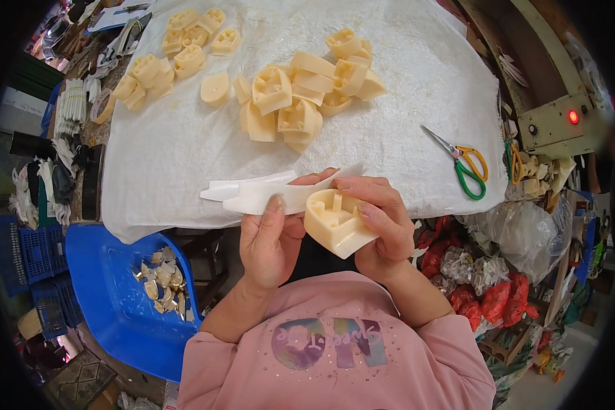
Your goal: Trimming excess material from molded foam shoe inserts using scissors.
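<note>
At the bottom of the frame lies the person's pink sweatshirt (335,355), its sleeves leading up to both hands near the centre. The left hand (270,239) is closed in a pinch, thumb on top, around the near edge of a white backing sheet (253,195) that stretches out toward the left of the frame. The right hand (383,225) is curled around a cream plastic moulded part (335,222), fingers over its upper right side, the hollow ribbed face turned up toward the camera. The part sits just right of centre, touching the white sheet, over the near edge of the table.

Lower left, a blue plastic tub (109,287) holds a small heap of pale scraps (164,283). Lower right, clear and red plastic bags (485,287) are bunched together beside the table.

Beyond the hands, a white woven cloth (184,150) covers the table. Green- and yellow-handled scissors (465,164) lie on its right side, blades pointing up-left, well apart from the hands. Further up, in the centre, sits a pile of cream parts (301,96) of the same shape, some hollow side up. A second cluster of cream parts (174,58) spreads across the upper left. At the upper right, a cream-coloured machine box (553,126) shows a lit red lamp (572,117).
</note>
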Action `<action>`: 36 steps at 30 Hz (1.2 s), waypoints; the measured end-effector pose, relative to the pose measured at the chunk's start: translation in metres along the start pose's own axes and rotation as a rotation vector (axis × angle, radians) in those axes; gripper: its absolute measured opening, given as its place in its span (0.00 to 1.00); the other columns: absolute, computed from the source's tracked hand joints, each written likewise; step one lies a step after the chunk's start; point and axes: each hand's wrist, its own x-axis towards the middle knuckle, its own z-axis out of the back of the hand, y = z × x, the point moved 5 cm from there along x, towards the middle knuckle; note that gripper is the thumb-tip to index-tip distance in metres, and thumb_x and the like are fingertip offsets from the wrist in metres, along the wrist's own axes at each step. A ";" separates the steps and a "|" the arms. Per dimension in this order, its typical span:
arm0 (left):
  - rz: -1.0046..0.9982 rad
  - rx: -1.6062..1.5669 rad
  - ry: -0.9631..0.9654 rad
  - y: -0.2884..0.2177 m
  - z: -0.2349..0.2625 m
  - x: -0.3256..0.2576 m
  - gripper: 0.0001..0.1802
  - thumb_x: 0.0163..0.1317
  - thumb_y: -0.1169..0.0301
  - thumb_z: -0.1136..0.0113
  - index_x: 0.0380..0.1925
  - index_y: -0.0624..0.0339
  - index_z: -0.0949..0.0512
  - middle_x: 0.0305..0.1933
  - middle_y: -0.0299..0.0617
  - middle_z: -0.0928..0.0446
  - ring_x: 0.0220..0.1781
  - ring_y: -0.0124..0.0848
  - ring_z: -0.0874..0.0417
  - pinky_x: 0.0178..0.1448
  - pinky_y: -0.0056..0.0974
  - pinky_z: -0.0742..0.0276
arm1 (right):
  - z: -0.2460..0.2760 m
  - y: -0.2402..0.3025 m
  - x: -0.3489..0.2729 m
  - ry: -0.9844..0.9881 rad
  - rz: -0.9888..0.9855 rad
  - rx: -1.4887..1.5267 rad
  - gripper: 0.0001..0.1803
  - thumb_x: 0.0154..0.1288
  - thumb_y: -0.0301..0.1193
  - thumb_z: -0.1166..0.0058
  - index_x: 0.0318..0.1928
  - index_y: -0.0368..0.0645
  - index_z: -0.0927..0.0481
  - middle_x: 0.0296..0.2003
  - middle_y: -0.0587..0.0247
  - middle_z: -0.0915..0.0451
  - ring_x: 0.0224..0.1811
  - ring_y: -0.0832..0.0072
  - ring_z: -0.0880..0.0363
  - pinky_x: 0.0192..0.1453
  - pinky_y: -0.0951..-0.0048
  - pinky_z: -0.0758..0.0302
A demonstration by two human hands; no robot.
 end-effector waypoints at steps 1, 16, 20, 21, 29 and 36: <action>0.010 0.006 -0.013 0.000 0.001 -0.001 0.28 0.72 0.61 0.70 0.57 0.78 0.36 0.60 0.64 0.32 0.59 0.45 0.26 0.64 0.44 0.30 | -0.001 0.000 0.000 0.000 -0.001 0.000 0.28 0.48 0.08 0.57 0.52 0.42 0.28 0.48 0.46 0.25 0.45 0.56 0.23 0.45 0.62 0.24; 0.038 -0.072 -0.010 0.001 -0.003 -0.003 0.25 0.73 0.65 0.68 0.57 0.78 0.39 0.59 0.62 0.32 0.60 0.44 0.27 0.63 0.42 0.29 | 0.001 -0.004 0.004 0.006 0.011 -0.034 0.28 0.45 0.10 0.48 0.50 0.41 0.26 0.45 0.52 0.24 0.41 0.58 0.23 0.43 0.66 0.24; 0.121 -0.004 -0.083 0.002 -0.006 -0.008 0.25 0.74 0.64 0.70 0.59 0.76 0.39 0.60 0.60 0.32 0.61 0.43 0.28 0.65 0.41 0.30 | 0.000 -0.005 0.000 0.075 0.002 -0.232 0.27 0.43 0.14 0.46 0.49 0.43 0.25 0.43 0.58 0.24 0.36 0.64 0.26 0.40 0.64 0.32; 0.117 0.026 -0.074 0.003 -0.007 -0.010 0.25 0.74 0.64 0.70 0.59 0.76 0.39 0.60 0.59 0.33 0.61 0.42 0.28 0.65 0.40 0.31 | -0.001 -0.005 -0.002 0.110 0.015 -0.336 0.26 0.43 0.17 0.45 0.47 0.44 0.25 0.42 0.60 0.23 0.34 0.66 0.28 0.39 0.63 0.37; 0.016 0.208 -0.006 0.006 -0.002 -0.007 0.25 0.74 0.64 0.68 0.60 0.76 0.40 0.59 0.58 0.32 0.60 0.38 0.27 0.62 0.37 0.30 | 0.000 -0.010 -0.005 0.044 0.040 -0.378 0.25 0.38 0.23 0.43 0.43 0.49 0.23 0.39 0.65 0.24 0.32 0.68 0.32 0.41 0.60 0.46; -0.178 0.698 -0.238 -0.013 0.023 -0.016 0.17 0.70 0.69 0.53 0.45 0.77 0.25 0.40 0.49 0.21 0.40 0.32 0.19 0.47 0.35 0.20 | 0.001 0.009 0.010 0.347 -0.018 -0.563 0.24 0.36 0.23 0.42 0.41 0.54 0.22 0.32 0.68 0.30 0.33 0.69 0.35 0.41 0.59 0.49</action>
